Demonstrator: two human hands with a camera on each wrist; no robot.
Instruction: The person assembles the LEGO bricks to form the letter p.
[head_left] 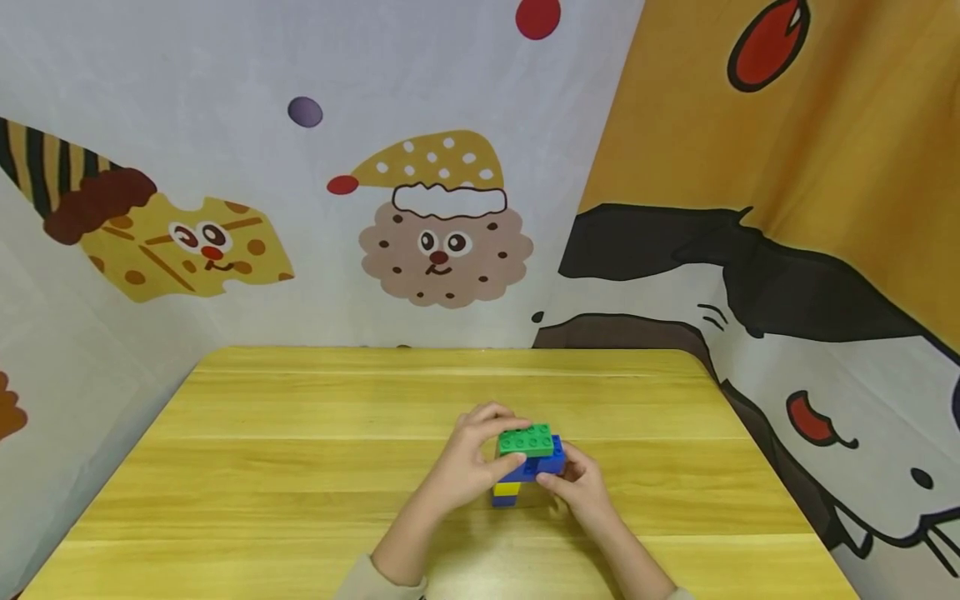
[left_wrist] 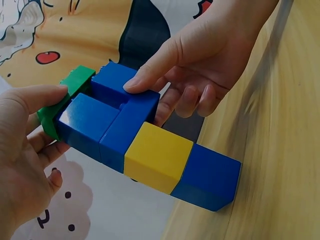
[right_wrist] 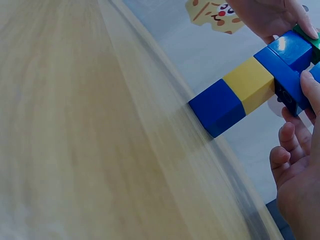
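Note:
A toy-brick build stands on the table. From the bottom it has a blue brick (left_wrist: pixel 206 176), a yellow brick (left_wrist: pixel 156 152) and a wider blue brick (left_wrist: pixel 125 135). Two more blue bricks sit side by side on that, the left one (left_wrist: pixel 87 120) apart from the right one (head_left: pixel 555 457) by a gap. Lying across the top is a studded green brick (head_left: pixel 527 440). My left hand (head_left: pixel 474 457) pinches the green brick between thumb and fingers. From the other side, my right hand (head_left: pixel 587 493) grips the blue bricks on the right, its thumb in front; some of its fingertips are hidden.
The build rests on a yellow wood-grain table (head_left: pixel 300 467) with rounded far corners. Behind it and to the sides hangs a cartoon-printed cloth (head_left: pixel 262 50), close to the table's far edge.

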